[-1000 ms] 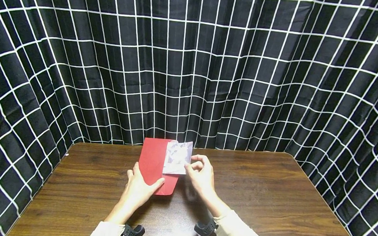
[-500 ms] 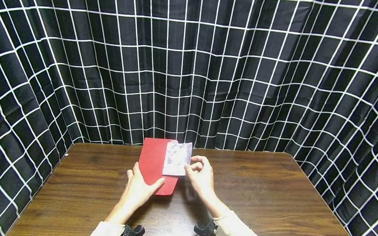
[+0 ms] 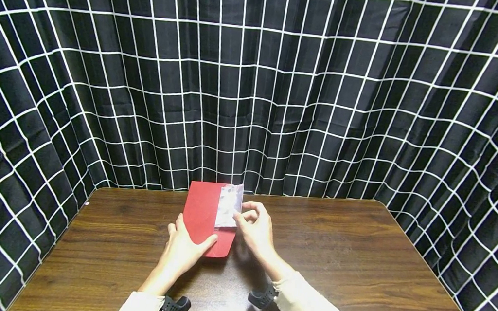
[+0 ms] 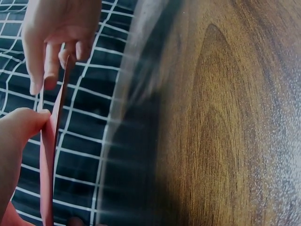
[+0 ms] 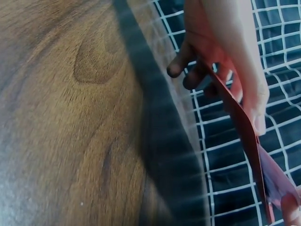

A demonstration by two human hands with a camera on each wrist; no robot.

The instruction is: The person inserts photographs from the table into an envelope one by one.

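Note:
Above the table, my left hand [image 3: 183, 248] grips a red envelope [image 3: 201, 208] by its lower part, thumb in front and fingers behind. A pale sheet of paper [image 3: 228, 206] with a faint purplish pattern sticks out of the envelope's right side. My right hand [image 3: 257, 228] pinches the sheet's right edge between thumb and fingers. In the left wrist view the envelope [image 4: 49, 150] appears nearly edge-on. The right wrist view shows the sheet [image 5: 276, 175] against the red envelope [image 5: 245, 129]; how deep it goes inside is hidden.
A brown wood-grain table [image 3: 346, 261] lies under both hands. Behind it and at both sides hangs a black curtain [image 3: 280, 89] with a white grid. Dark wrist straps [image 3: 263, 297] are on both wrists. A tiny white speck [image 3: 87, 204] is near the table's left edge.
My right hand has moved left with the sheet, and less of the sheet now shows outside the envelope. The left hand and envelope have stayed nearly still.

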